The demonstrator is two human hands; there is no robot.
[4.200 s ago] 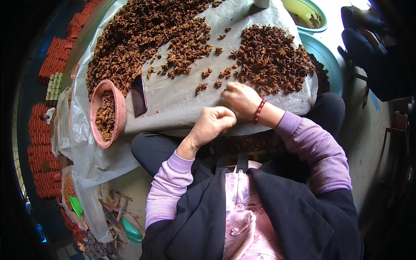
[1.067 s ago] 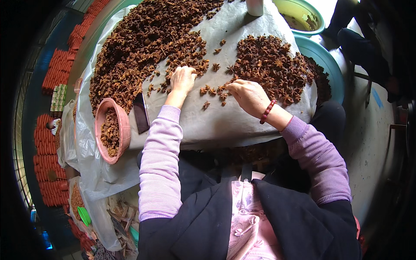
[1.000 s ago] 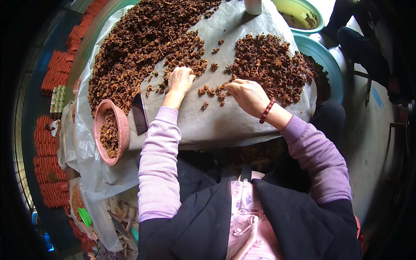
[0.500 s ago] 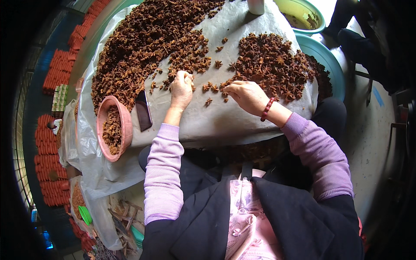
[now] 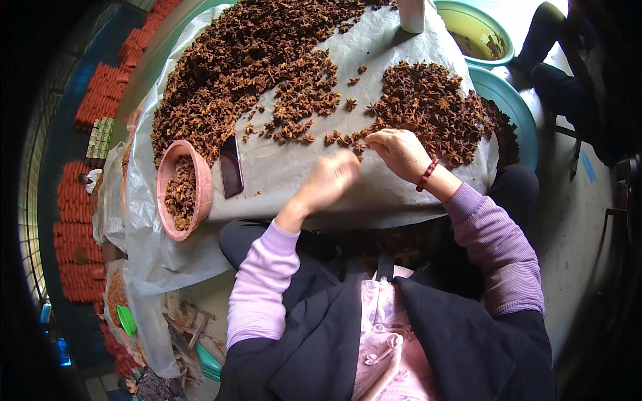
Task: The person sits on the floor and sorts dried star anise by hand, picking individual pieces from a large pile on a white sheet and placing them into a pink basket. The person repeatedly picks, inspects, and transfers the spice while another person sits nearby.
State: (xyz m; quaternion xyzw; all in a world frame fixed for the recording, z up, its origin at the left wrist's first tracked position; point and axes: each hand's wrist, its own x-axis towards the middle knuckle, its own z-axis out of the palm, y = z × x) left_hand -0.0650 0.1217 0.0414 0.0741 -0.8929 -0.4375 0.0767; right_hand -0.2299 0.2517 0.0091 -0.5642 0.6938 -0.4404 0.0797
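Note:
My left hand [image 5: 328, 177], blurred by motion, hangs over the pale sheet [image 5: 287, 187] below a few scattered star anise pieces; its fingers are too smeared to read. My right hand [image 5: 398, 150], with a red beaded bracelet, has its fingertips pinched at the small cluster of star anise [image 5: 338, 138]; whether they hold a piece is hidden. A large pile of star anise [image 5: 234, 63] spreads at the upper left, and a second pile [image 5: 428, 107] lies just beyond my right hand. A pink basin [image 5: 184, 190] of broken pieces sits left of a dark phone [image 5: 231, 167].
A pale cylinder [image 5: 412, 15] stands at the back. Two large basins, green-rimmed [image 5: 505, 43] and teal [image 5: 518, 113], are at the right, near another person's dark-clothed legs [image 5: 562, 93]. Stacked red sacks [image 5: 73, 220] and a small green bowl [image 5: 126, 321] are at the left.
My left hand has moved from the edge of the large pile toward me and to the right, now blurred. My right hand stays by the small cluster, its fingers still bent together.

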